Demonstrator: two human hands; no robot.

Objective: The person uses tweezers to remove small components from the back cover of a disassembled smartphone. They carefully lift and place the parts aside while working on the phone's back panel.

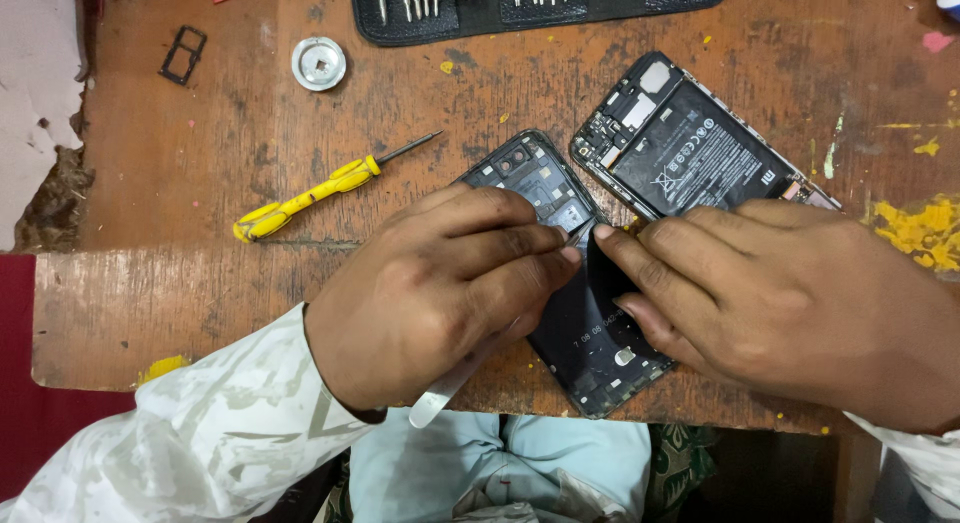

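Note:
My left hand (440,293) grips metal tweezers (432,405). Their handle end sticks out below my palm and their tip points to my right fingertips. A black phone back cover (590,348) lies inside-up at the table's front edge, under both hands. My right hand (790,303) pinches a thin black strip (606,275) between thumb and forefinger, just above the cover. An opened phone (690,143) with its black battery showing lies behind, touching the cover's far end.
A yellow screwdriver (305,195) lies to the left on the worn wooden table (200,303). Farther back are a small round metal dish (319,63), a black card tray frame (184,54) and a black tool case (540,5) with several bits.

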